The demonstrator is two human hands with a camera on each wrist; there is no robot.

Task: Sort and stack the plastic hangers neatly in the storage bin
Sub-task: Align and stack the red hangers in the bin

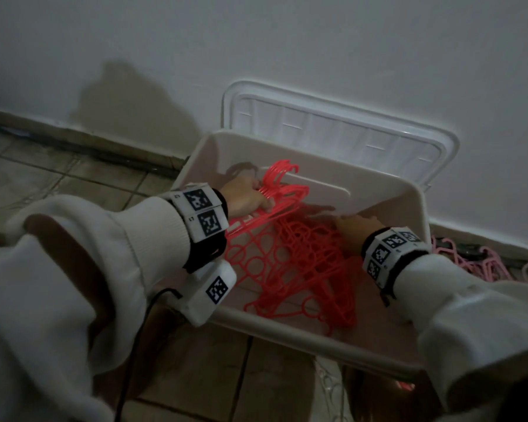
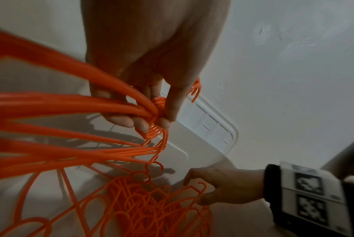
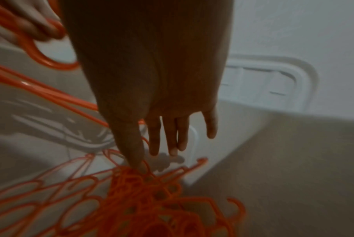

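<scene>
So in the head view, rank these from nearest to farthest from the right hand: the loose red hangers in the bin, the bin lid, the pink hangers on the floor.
From the right hand:
1. Loose red hangers: in the bin, right under its fingers.
2. Pink hangers: on the floor outside the bin, to its right.
3. Bin lid: propped against the wall behind the bin.

You can read almost nothing here. The wrist bands [image 1: 206, 213] at the middle left of the head view carry black-and-white square code markers, and small characters beside them are too blurred for you to read.
</scene>
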